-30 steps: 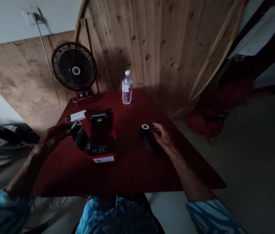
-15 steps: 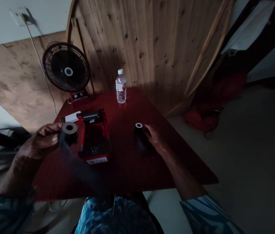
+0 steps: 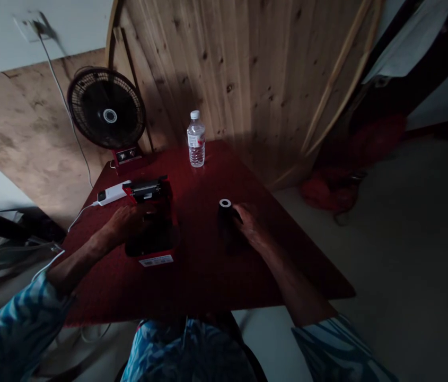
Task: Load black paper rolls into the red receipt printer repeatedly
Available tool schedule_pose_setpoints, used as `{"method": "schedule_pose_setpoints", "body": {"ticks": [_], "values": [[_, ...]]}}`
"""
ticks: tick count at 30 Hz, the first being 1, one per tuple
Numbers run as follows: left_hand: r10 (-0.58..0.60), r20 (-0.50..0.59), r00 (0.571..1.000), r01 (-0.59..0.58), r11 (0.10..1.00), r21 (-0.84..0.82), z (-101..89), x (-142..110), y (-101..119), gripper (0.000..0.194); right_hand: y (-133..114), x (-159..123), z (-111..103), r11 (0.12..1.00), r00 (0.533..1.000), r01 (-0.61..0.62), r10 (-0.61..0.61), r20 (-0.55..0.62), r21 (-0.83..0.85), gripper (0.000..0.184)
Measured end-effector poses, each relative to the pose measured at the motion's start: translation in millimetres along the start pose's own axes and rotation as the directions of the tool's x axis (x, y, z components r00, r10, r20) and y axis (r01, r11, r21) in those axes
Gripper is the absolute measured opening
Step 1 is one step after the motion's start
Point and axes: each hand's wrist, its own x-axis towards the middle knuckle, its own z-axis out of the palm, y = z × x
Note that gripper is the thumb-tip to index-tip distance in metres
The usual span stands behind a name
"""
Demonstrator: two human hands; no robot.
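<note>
My left hand point(image 3: 122, 223) lies over the left side of an open red-and-black label printer point(image 3: 154, 239), with its fingers reaching toward the dark compartment. No roll shows in that hand, and the hand and shadow hide part of the compartment. My right hand point(image 3: 252, 226) is at the table's middle, its fingers against a dark roll with a white core point(image 3: 226, 217). That roll stands upright on the tabletop, well to the right of the printer.
The dark red table point(image 3: 224, 281) has a white power strip point(image 3: 111, 192) behind the printer and a water bottle point(image 3: 195, 140) at the back. A black desk fan point(image 3: 106, 109) stands at the back left corner. Red cloth point(image 3: 329, 191) lies on the floor at right.
My left hand has moved from the left of the printer onto it, and the roll it held no longer shows. My right hand and its roll stay in place.
</note>
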Motion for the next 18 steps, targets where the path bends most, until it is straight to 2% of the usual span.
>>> {"method": "schedule_pose_setpoints", "body": {"ticks": [7,11,15,18], "values": [[0.042,0.125,0.991,-0.047,0.998,0.039,6.4,23,-3,0.026,6,2,0,0.999,0.999,0.029,-0.028,0.044,-0.028,0.026],[0.061,0.129,0.990,-0.064,0.998,0.018,8.5,29,-5,0.028,5,3,-1,0.999,0.998,0.039,-0.037,0.050,-0.029,0.022],[0.108,0.095,0.990,-0.104,0.993,-0.049,-3.7,13,-5,0.030,5,4,0,0.999,0.998,0.040,-0.039,0.042,-0.030,0.022],[0.096,-0.044,0.994,-0.102,0.983,-0.151,-17.8,-19,-1,0.035,4,2,0,0.999,0.999,0.029,-0.028,0.028,-0.019,0.023]]}}
